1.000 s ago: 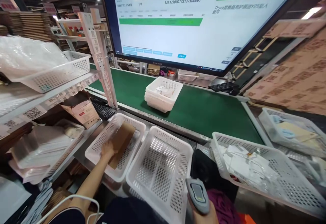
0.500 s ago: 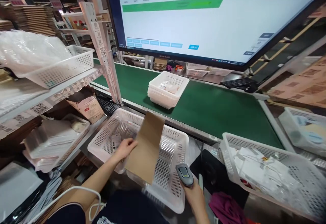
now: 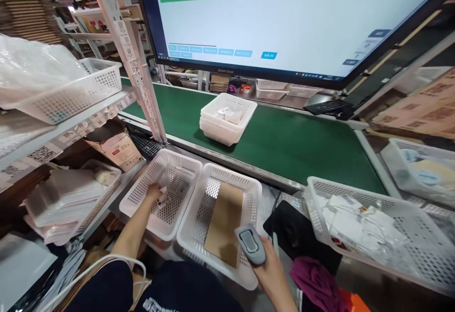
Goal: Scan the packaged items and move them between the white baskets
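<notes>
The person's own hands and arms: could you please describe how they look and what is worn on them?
The left hand and the right hand show no gloves, and both visible forearms are bare. A dark navy sleeve covers the upper left arm, with a white cable looping across it. No right sleeve is visible.

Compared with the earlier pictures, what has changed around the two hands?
The flat brown cardboard piece moved right, from the left white plastic basket into the right basket. The left hand let it go and is back in the left basket. The right hand still holds the grey handheld scanner.
</notes>
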Action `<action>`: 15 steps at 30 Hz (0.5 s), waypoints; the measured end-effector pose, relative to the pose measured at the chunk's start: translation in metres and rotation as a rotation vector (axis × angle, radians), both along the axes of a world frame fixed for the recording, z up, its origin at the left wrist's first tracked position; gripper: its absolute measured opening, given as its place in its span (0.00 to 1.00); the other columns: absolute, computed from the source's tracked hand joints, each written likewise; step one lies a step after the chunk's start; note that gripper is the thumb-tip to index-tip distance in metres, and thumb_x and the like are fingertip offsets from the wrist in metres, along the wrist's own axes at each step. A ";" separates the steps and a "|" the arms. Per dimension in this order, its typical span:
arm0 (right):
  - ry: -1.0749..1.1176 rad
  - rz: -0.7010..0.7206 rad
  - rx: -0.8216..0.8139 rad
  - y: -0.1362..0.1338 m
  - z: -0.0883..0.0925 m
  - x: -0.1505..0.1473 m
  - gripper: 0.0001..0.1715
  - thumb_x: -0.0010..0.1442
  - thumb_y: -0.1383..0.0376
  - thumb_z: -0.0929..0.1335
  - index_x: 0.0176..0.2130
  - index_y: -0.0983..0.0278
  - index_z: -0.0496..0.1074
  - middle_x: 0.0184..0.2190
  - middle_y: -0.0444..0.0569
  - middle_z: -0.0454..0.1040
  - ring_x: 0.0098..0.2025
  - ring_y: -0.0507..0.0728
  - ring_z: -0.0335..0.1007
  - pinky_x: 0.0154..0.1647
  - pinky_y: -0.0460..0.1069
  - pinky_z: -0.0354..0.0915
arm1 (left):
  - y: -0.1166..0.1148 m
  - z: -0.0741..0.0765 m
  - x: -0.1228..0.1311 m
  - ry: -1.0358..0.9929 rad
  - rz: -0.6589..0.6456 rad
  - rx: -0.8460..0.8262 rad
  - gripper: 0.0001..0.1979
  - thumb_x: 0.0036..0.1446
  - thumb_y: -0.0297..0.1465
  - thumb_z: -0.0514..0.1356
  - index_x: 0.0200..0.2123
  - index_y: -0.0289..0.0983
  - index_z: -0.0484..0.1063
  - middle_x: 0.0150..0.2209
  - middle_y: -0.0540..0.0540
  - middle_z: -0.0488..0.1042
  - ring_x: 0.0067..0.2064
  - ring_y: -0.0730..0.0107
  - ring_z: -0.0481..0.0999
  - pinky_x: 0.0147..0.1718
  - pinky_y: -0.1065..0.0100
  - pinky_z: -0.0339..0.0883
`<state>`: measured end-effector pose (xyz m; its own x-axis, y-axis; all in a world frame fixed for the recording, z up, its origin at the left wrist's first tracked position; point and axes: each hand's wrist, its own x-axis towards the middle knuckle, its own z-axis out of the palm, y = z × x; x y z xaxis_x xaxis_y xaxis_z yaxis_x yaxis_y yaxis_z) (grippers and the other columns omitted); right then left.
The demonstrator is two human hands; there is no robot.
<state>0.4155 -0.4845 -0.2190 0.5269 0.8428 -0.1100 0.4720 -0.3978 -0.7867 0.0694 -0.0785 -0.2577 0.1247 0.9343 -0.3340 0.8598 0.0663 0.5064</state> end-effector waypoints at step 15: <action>-0.317 0.385 -0.568 0.056 0.108 -0.073 0.46 0.61 0.78 0.68 0.75 0.63 0.66 0.64 0.58 0.72 0.61 0.70 0.80 0.52 0.56 0.73 | -0.105 0.042 0.131 -0.681 -0.391 -0.016 0.15 0.53 0.37 0.70 0.41 0.38 0.75 0.39 0.46 0.79 0.40 0.61 0.79 0.39 0.64 0.71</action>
